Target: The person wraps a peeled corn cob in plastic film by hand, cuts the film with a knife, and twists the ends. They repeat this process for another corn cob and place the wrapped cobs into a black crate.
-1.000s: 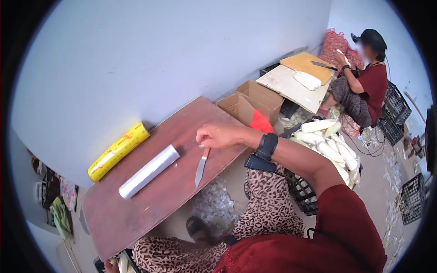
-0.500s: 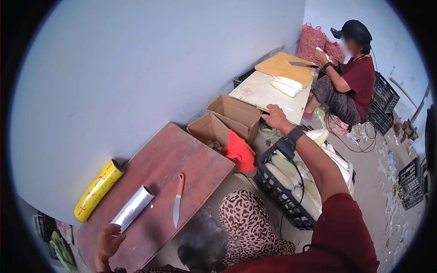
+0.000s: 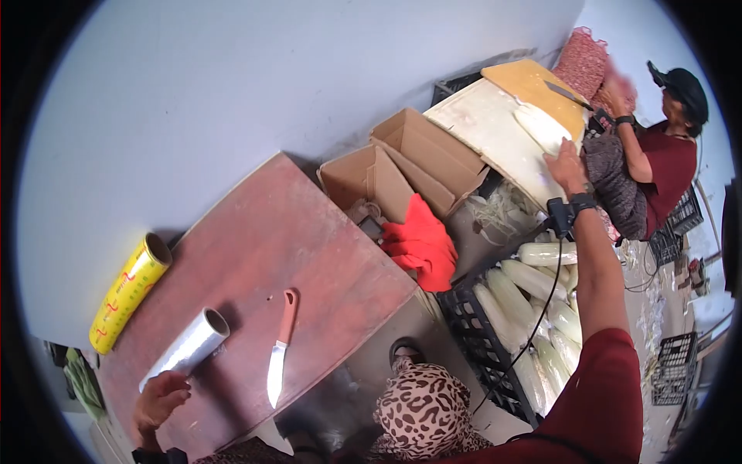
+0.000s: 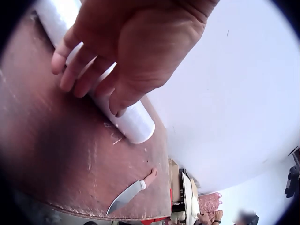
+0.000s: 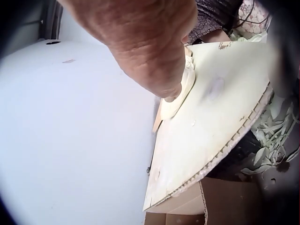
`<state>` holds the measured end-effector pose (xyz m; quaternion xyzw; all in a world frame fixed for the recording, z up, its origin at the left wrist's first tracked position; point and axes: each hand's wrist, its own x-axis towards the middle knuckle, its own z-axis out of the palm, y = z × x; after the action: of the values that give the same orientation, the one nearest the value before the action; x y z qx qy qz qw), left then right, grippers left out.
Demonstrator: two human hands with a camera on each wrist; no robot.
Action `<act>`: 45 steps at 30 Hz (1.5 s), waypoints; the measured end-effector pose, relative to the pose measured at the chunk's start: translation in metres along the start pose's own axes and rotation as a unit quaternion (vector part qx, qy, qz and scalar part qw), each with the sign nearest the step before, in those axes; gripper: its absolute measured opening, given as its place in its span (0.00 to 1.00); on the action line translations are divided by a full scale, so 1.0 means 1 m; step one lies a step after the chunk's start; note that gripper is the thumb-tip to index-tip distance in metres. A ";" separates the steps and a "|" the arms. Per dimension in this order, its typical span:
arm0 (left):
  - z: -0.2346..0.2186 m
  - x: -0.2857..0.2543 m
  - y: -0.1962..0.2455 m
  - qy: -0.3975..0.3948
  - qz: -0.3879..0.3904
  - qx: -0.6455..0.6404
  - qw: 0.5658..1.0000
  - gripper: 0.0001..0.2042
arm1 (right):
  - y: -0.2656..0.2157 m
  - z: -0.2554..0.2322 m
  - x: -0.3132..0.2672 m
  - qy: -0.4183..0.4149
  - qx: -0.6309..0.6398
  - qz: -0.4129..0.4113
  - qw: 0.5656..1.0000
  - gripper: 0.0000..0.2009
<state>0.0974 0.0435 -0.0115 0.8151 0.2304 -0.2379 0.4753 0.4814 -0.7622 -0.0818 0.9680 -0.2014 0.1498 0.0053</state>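
Observation:
My left hand (image 3: 161, 402) hovers with loosely bent fingers over the near end of a roll of clear plastic film (image 3: 188, 344); the left wrist view shows the fingers and thumb apart over the roll (image 4: 137, 124). My right hand (image 3: 570, 170) reaches to the near end of long, pale peeled vegetables (image 3: 543, 127) on a whitish board (image 3: 479, 116). In the right wrist view its fingertips overlap a pale vegetable (image 5: 180, 101), the far fingers hidden behind the hand. A knife (image 3: 282, 348) with an orange-brown handle lies on the reddish table (image 3: 255, 240).
A yellow printed roll (image 3: 127, 298) lies by the wall. Open cardboard boxes (image 3: 425, 155) and a red cloth (image 3: 421, 247) sit beyond the table. A black crate (image 3: 471, 325) holds several pale vegetables. Another person (image 3: 661, 162) sits beside the boards, near a knife (image 3: 568, 95).
My right hand has left the knife on the table and moved right to the vegetables on the board. My left hand has come up from below the table to the clear roll.

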 end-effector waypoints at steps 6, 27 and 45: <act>-0.013 -0.013 0.022 0.056 -0.051 0.011 0.997 0.16 | 0.042 0.059 0.063 0.059 0.021 -0.033 0.997 0.46; 0.056 0.014 0.062 -0.063 0.047 0.025 0.997 0.17 | 0.050 0.055 0.057 -0.205 0.642 0.235 0.700 0.13; 0.105 -0.054 0.035 -0.169 0.235 -0.229 0.929 0.36 | -0.262 -0.234 -0.313 -0.601 0.405 -0.341 0.599 0.22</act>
<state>0.0587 -0.0731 -0.0019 0.6625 -0.0030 -0.1941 0.7235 0.2434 -0.3835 0.0632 0.7405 0.2669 -0.4124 -0.4586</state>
